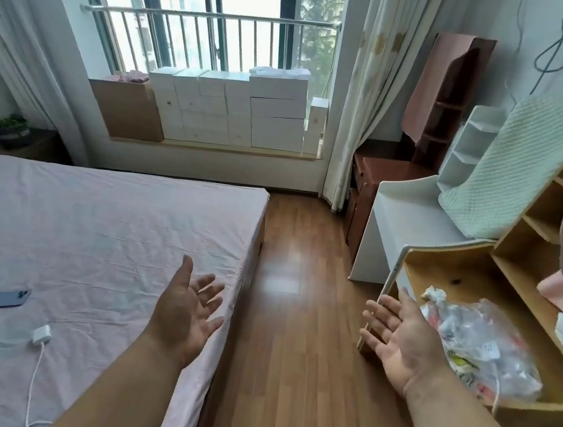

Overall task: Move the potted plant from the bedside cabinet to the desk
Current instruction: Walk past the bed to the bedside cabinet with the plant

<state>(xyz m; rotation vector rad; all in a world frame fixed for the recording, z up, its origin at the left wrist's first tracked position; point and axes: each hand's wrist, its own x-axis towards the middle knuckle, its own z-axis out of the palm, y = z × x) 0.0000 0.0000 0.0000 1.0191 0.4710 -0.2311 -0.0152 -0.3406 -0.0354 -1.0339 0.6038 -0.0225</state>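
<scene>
The potted plant (8, 128), green leaves in a dark pot, stands on the dark bedside cabinet (38, 148) at the far left, beyond the bed. A wooden desk (466, 276) with shelves is at the right, a white desk (407, 218) behind it. My left hand (188, 311) is held palm up over the bed's right edge, fingers apart and empty. My right hand (399, 335) is palm up beside the wooden desk's front corner, also empty. Both hands are far from the plant.
A bed (99, 230) with a pink sheet fills the left, with a phone (7, 298) and a white charger (42, 335) on it. A plastic bag (480, 346) lies on the wooden desk. White boxes (231, 108) line the window sill. Wood floor (294, 283) runs between bed and desks.
</scene>
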